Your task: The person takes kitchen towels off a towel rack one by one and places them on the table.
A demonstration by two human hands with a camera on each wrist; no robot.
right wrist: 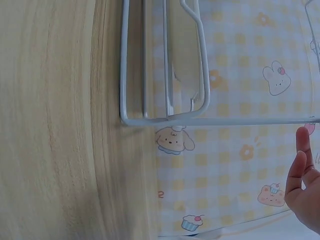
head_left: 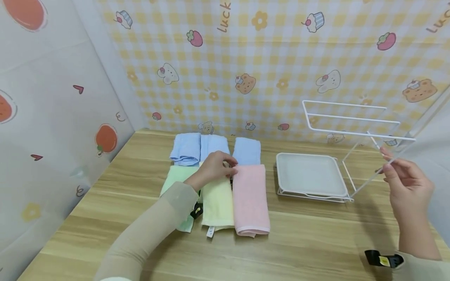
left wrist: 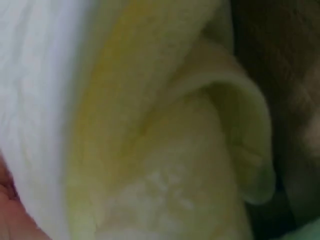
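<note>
In the head view my left hand [head_left: 215, 168] reaches over the yellow towel [head_left: 218, 205], its thumb and forefinger pinching the upper left corner of the folded pink towel [head_left: 250, 199]. A blurred yellow fold [left wrist: 145, 100] fills much of the left wrist view. Over on the right, the fingers of my right hand [head_left: 409, 181] lie at a slanting wire of the white rack [head_left: 358, 132]. In the right wrist view the loosely extended fingertips [right wrist: 303, 137] meet that wire [right wrist: 250, 121] from below. A pale tray [head_left: 313, 175] sits in the rack's base.
Behind the front towels lie folded blue towels [head_left: 186, 148], and a green towel [head_left: 175, 177] is partly under my left forearm. The wooden table [head_left: 309, 238] ends at a yellow checked backdrop [head_left: 225, 70]. A pale wall [head_left: 59, 97] stands on the left.
</note>
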